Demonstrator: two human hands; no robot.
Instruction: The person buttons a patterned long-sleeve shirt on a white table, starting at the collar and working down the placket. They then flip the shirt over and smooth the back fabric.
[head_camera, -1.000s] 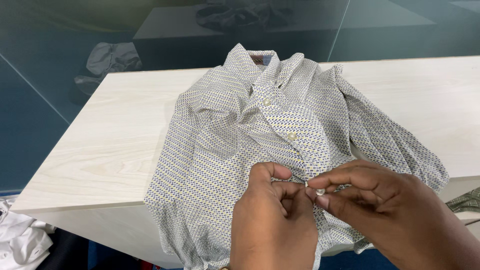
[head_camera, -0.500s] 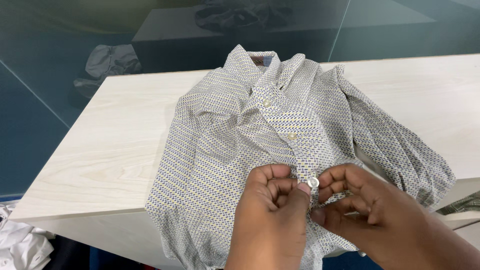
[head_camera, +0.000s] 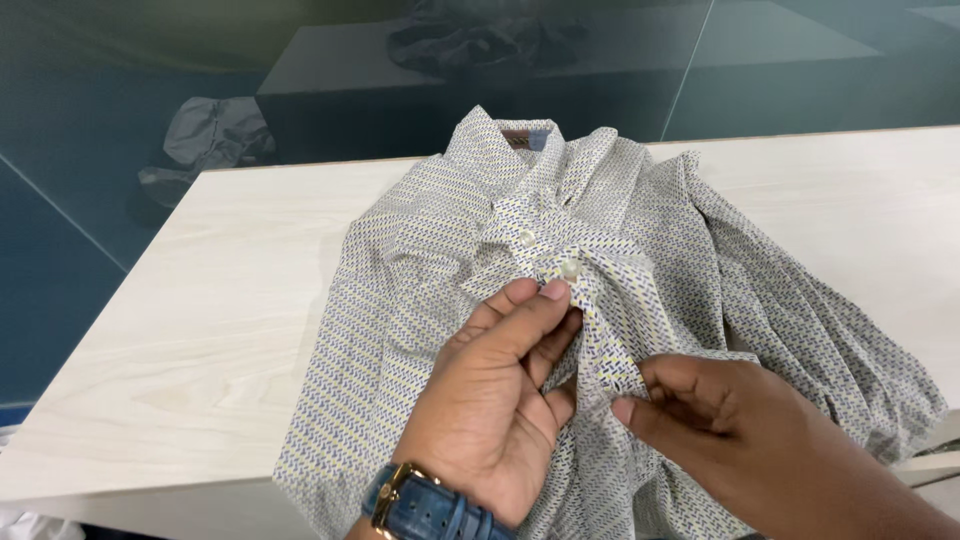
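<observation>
A patterned white button shirt (head_camera: 430, 250) with small blue and yellow marks lies face up on a pale wooden table (head_camera: 210, 300), collar toward the far edge. My left hand (head_camera: 495, 385), with a blue watch on the wrist, holds the shirt's front placket just below a white button (head_camera: 570, 269). My right hand (head_camera: 730, 435) pinches the same placket lower down, bunching the cloth between the two hands. Another white button (head_camera: 527, 237) shows higher up the placket.
Behind a glass wall, a grey garment (head_camera: 205, 140) lies on the floor and a dark heap of clothes (head_camera: 480, 40) rests on another surface. The shirt's right sleeve (head_camera: 840, 350) spreads toward the table's right edge.
Both hands left the lower button. My left hand moved up to the middle button, and the placket is now gathered and lifted between the hands. The camera tilted slightly down.
</observation>
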